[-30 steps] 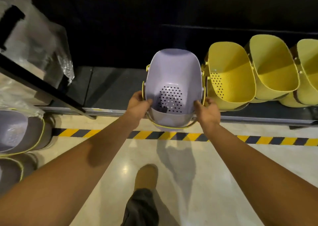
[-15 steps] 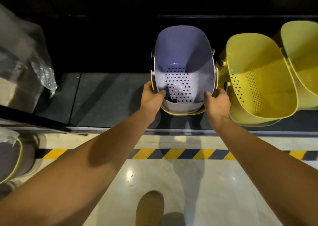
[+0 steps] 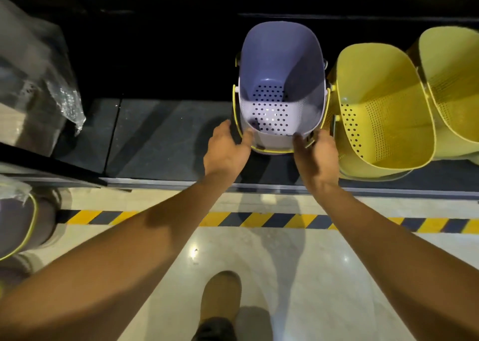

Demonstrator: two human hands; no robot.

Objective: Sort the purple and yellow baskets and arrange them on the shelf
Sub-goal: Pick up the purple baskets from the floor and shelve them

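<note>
A purple basket with a perforated bottom and a yellow handle rests tilted on the dark shelf, its opening facing me. My left hand grips its near left rim, thumb inside. My right hand holds the near right rim. Right beside it, touching, lies a yellow basket tilted the same way, and a second yellow basket leans behind that one at the right edge.
Clear plastic wrapping bulges over the shelf's left end. More purple baskets, partly wrapped, sit on the floor at far left. A yellow-and-black striped tape runs along the floor before the shelf edge. My shoe is below.
The purple basket has gone from in front of the shelf edge to resting on the shelf beside the yellow basket. I have come closer, both hands staying on its rim.
</note>
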